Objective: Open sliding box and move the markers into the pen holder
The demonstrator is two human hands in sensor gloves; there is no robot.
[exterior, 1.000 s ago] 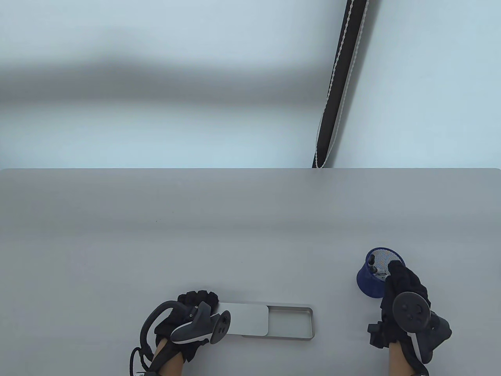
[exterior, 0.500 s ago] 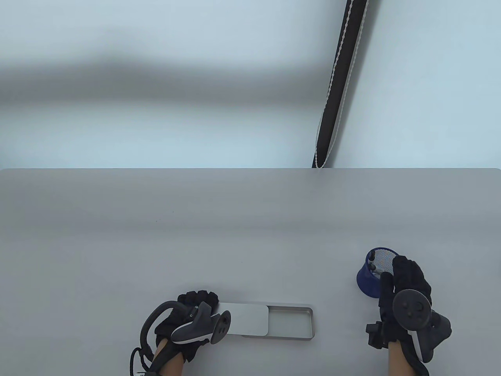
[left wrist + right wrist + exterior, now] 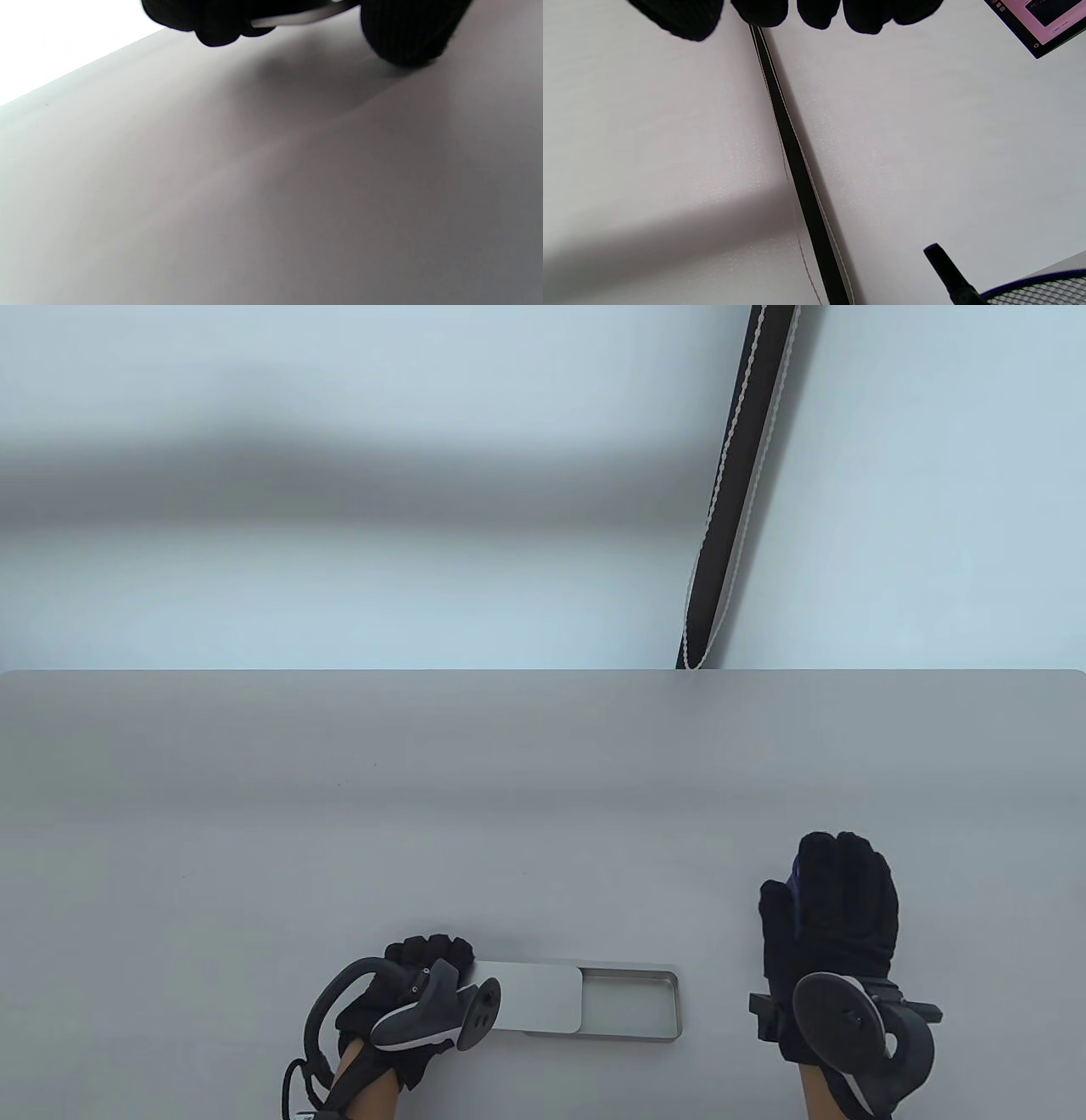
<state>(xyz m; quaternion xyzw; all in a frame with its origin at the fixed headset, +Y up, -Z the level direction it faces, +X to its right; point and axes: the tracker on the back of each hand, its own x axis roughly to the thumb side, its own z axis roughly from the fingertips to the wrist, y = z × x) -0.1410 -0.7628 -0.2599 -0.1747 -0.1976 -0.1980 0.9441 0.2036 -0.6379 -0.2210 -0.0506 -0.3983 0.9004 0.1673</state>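
The silver sliding box [image 3: 632, 1005] lies near the table's front edge. Its lid [image 3: 530, 997] is slid left, and the uncovered right part shows nothing inside. My left hand [image 3: 424, 959] grips the box's left end; in the left wrist view its fingers [image 3: 212, 25] curl over the silver box edge [image 3: 297, 18]. My right hand [image 3: 836, 899] is spread flat above the blue mesh pen holder [image 3: 795, 881] and hides nearly all of it. The right wrist view shows a black marker [image 3: 948, 269] standing in the pen holder [image 3: 1035, 290], with nothing in the fingers [image 3: 814, 12].
A black strap [image 3: 730, 492] with white cords hangs on the wall behind the table's far edge [image 3: 543, 672]. The corner of a screen [image 3: 1043, 21] shows in the right wrist view. Bare grey tabletop [image 3: 339, 831] lies beyond the box.
My right hand has moved up and left from the holder's near side, flattened out, and now covers the holder. The left hand and the box have not moved.
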